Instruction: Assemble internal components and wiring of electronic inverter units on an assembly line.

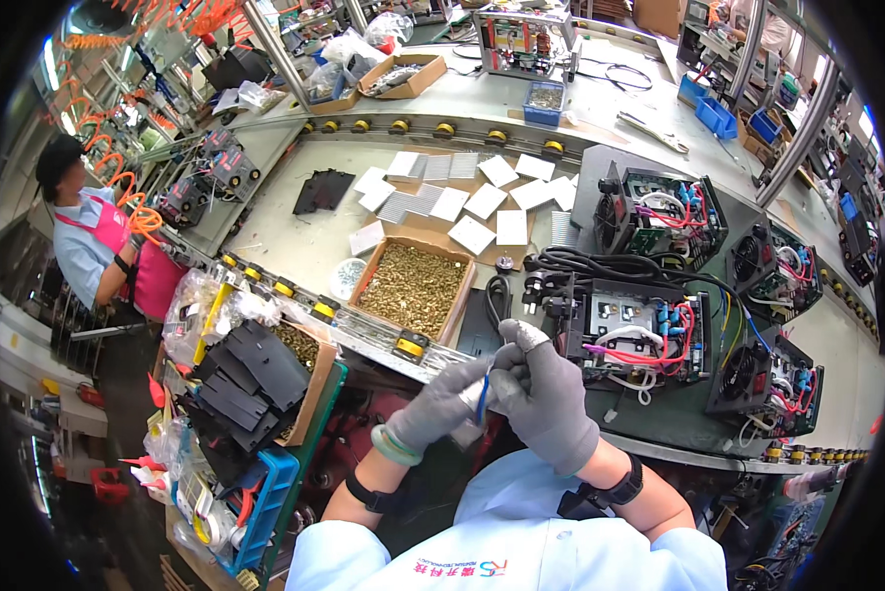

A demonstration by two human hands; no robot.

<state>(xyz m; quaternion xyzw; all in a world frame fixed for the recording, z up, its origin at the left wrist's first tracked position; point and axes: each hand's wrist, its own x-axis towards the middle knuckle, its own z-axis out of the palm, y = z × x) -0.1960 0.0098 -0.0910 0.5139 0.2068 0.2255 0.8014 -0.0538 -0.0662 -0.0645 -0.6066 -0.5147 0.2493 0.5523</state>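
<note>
Both my hands wear grey gloves and meet in front of my chest, short of the bench edge. My left hand (437, 406) is closed, its fingertips pinching a thin blue wire-like piece (483, 399). Beside it my right hand (551, 399) is closed too, thumb and fingers bent toward the same piece; what exactly lies in its fingertips is too small to make out. Just beyond my right hand sits an open black metal chassis (639, 340) with red wires and blue parts. Thick black cables (600, 261) run behind it.
A cardboard box of small brass-coloured parts (410, 286) stands ahead, with white and ribbed plates (482, 202) behind it. More open chassis (772, 384) stand to the right. Black flat panels (250, 379) are piled at left. A person in a pink apron (107, 236) is farther left.
</note>
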